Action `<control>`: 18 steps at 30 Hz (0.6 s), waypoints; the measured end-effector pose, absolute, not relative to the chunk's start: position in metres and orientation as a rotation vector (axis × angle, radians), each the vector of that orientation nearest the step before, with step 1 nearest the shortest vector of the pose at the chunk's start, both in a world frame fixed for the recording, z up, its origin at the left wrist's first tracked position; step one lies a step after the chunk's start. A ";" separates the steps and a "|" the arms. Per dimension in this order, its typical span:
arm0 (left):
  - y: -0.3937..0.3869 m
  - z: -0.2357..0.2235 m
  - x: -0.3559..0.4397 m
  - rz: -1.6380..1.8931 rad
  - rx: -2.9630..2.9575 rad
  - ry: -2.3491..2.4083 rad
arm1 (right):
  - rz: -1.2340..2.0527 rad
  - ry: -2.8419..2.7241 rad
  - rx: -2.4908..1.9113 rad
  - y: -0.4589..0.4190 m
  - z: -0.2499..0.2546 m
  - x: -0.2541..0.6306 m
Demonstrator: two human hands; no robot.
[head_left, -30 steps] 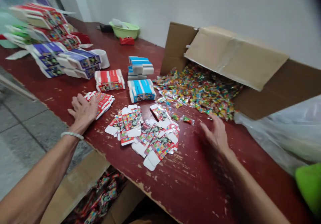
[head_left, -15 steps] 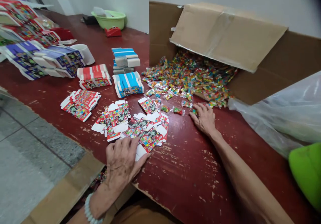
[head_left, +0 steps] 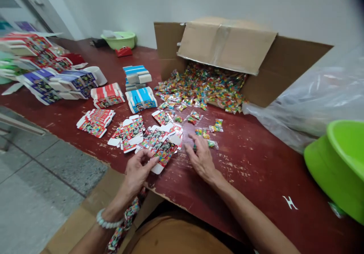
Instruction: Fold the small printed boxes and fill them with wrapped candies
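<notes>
My left hand pinches the edge of a flat red printed candy box, thumb and forefinger at its near left side. That box tops a loose pile of similar flattened boxes. Just right of the pile, my right hand rests low over the table, thumb and fingers apart. Small clear-wrapped candy packets lie scattered around its fingertips, one partly hidden beneath them. Beyond, a large heap of candy packets spills from a tipped cardboard carton.
Banded red boxes and blue boxes stand behind the pile. Purple box stacks are at left. A green basin sits at right beside plastic sheeting. Below the table edge is an open carton with wrapped items.
My left hand left the fanned red boxes and took hold of a box on the nearer pile. My right hand moved from the candy heap toward that pile, and several packets now lie nearer.
</notes>
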State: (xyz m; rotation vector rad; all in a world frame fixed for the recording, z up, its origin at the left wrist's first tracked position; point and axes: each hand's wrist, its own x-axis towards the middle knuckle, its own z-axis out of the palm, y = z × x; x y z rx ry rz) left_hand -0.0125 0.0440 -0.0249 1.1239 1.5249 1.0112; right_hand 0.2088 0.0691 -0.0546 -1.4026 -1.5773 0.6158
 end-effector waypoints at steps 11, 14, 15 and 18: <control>-0.002 0.012 -0.006 0.534 0.808 0.641 | 1.727 -1.303 -0.828 0.029 0.007 0.184; -0.009 0.008 0.000 0.524 0.804 0.586 | 1.872 -1.278 -0.745 0.015 0.017 0.181; -0.011 0.007 0.001 0.554 0.815 0.596 | 1.896 -1.259 -0.721 0.011 0.018 0.181; -0.014 0.008 0.002 0.651 0.881 0.724 | 1.850 -1.235 -0.684 0.006 0.018 0.178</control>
